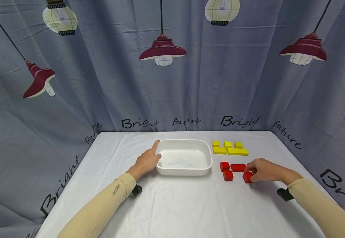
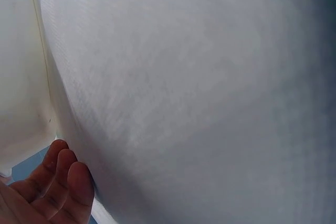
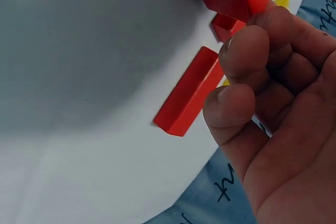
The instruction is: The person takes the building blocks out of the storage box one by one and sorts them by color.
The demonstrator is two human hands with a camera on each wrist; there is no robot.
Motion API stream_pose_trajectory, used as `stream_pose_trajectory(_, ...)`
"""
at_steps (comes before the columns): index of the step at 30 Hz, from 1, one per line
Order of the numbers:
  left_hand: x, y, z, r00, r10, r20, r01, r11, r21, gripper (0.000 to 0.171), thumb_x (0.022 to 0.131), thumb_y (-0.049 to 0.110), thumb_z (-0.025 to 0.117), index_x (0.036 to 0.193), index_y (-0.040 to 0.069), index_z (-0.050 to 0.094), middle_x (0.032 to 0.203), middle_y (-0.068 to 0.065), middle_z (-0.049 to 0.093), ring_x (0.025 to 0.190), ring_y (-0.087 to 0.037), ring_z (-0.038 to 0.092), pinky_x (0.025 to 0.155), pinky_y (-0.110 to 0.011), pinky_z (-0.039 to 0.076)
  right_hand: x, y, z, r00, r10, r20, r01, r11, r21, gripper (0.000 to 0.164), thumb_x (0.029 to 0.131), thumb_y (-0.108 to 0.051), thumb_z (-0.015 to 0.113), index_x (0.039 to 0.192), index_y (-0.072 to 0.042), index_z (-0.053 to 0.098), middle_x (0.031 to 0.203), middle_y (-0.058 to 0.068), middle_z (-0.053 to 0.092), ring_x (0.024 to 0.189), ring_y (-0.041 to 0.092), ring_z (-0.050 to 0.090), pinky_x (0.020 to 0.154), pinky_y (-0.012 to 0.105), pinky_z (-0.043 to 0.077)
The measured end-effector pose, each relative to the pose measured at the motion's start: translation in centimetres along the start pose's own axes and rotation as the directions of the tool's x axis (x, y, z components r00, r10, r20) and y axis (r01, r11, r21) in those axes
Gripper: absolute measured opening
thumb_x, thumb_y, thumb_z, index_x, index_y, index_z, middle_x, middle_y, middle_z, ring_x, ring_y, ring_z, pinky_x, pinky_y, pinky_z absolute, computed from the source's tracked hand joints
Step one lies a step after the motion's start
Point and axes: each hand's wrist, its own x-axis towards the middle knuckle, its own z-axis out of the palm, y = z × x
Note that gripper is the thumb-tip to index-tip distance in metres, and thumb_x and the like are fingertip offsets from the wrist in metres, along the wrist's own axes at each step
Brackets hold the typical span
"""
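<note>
My right hand point(image 1: 263, 170) pinches a red block point(image 1: 248, 178) between thumb and fingers, low over the table at the right; the block also shows at the top of the right wrist view. Beside it lie a longer red block point(image 1: 238, 167) and two red cubes, one farther back point(image 1: 224, 166) and one nearer point(image 1: 228, 175). My left hand point(image 1: 146, 161) holds the left side of a white rectangular tray point(image 1: 184, 172), its thumb over the rim and its index finger stretched along the edge. In the left wrist view, several fingers point(image 2: 80, 182) bend near the tray's corner.
Behind the red blocks sit several yellow blocks: three small ones, such as this cube point(image 1: 227, 144), and two longer ones, including a bar point(image 1: 238, 152). A white cloth covers the table point(image 1: 172, 208). A grey-blue curtain point(image 1: 172, 92) with printed lamps surrounds its far sides.
</note>
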Motion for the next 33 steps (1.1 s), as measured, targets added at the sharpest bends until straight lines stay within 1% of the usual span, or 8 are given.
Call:
stream_pose_trajectory(8,-0.2,0.1,-0.1,1.0,0.004,0.005,-0.004,1.0,-0.012,0.072,0.099,0.037,0.046,0.163,0.031,0.013,0.147,-0.015,0.054,0.122,-0.033,0.06,0.095,-0.054,0.048,-0.2,0.5,0.4,1.0,0.004,-0.008,-0.004,1.0,0.01,0.038,0.078,-0.01,0.077,0.115,-0.005,0.071,0.085,0.002,0.06,0.085,0.021,0.052,0.068,0.032,0.049)
stream_pose_trajectory(15,-0.3,0.1,-0.2,0.999,0.027,0.022,-0.028,1.0,0.006,0.073,0.098,0.038,0.047,0.162,0.028,0.014,0.145,-0.016,0.056,0.105,-0.028,0.063,0.087,-0.051,0.05,-0.6,0.1,0.5,1.0,0.009,-0.014,-0.008,0.999,0.044,0.043,0.077,-0.009,0.077,0.12,-0.006,0.071,0.082,0.003,0.059,0.081,0.02,0.052,0.064,0.028,0.047)
stream_pose_trajectory(21,-0.3,0.0,-0.5,0.999,0.036,0.038,-0.037,0.999,0.02,0.073,0.098,0.041,0.047,0.162,0.028,0.015,0.142,-0.016,0.058,0.095,-0.026,0.061,0.086,-0.05,0.049,-0.8,-0.5,0.4,0.999,-0.014,-0.031,0.016,0.999,0.048,0.036,0.079,-0.008,0.075,0.115,-0.01,0.073,0.077,0.001,0.058,0.078,0.019,0.052,0.061,0.026,0.044)
stream_pose_trajectory(23,-0.2,0.0,-0.6,0.998,0.037,0.043,-0.038,0.999,0.023,0.072,0.099,0.042,0.046,0.162,0.029,0.015,0.143,-0.016,0.057,0.098,-0.027,0.061,0.088,-0.051,0.048,-0.8,-0.7,0.2,0.999,-0.033,-0.04,0.035,0.998,0.044,0.032,0.081,-0.008,0.074,0.113,-0.009,0.073,0.077,0.002,0.057,0.079,0.019,0.051,0.061,0.027,0.043)
stream_pose_trajectory(27,-0.3,0.0,-1.0,0.999,0.034,0.039,-0.034,0.999,0.004,0.07,0.1,0.044,0.046,0.162,0.03,0.017,0.149,-0.014,0.053,0.119,-0.032,0.06,0.098,-0.055,0.046,-0.8,-1.3,-0.2,0.995,-0.063,-0.079,0.066,0.997,0.032,0.029,0.085,-0.012,0.072,0.114,-0.008,0.073,0.078,0.001,0.056,0.079,0.018,0.051,0.061,0.026,0.043)
stream_pose_trajectory(29,-0.5,-0.1,-1.2,0.999,0.035,0.033,-0.035,0.999,-0.003,0.069,0.101,0.045,0.046,0.162,0.029,0.018,0.15,-0.014,0.052,0.126,-0.034,0.058,0.101,-0.056,0.044,-0.8,-1.7,-0.3,0.991,-0.079,-0.105,0.081,0.996,0.022,0.029,0.087,-0.014,0.072,0.115,-0.008,0.073,0.078,0.0,0.057,0.077,0.017,0.052,0.06,0.026,0.045)
stream_pose_trajectory(31,-0.7,-0.1,-1.4,0.999,0.034,0.027,-0.034,0.999,-0.009,0.069,0.101,0.046,0.045,0.162,0.03,0.018,0.147,-0.013,0.055,0.127,-0.034,0.058,0.101,-0.056,0.044,-0.8,-2.1,-0.3,0.987,-0.093,-0.13,0.096,0.995,0.017,0.03,0.088,-0.016,0.072,0.117,-0.007,0.072,0.079,0.0,0.057,0.077,0.017,0.052,0.061,0.026,0.046)
stream_pose_trajectory(33,-0.9,-0.1,-1.7,0.999,0.038,0.017,-0.037,0.999,-0.013,0.068,0.101,0.047,0.044,0.162,0.031,0.019,0.139,-0.012,0.061,0.12,-0.032,0.06,0.097,-0.055,0.046,-0.8,-2.6,-0.3,0.98,-0.117,-0.164,0.119,0.993,0.001,0.03,0.089,-0.018,0.072,0.118,-0.007,0.071,0.082,-0.001,0.058,0.078,0.017,0.052,0.061,0.026,0.047)
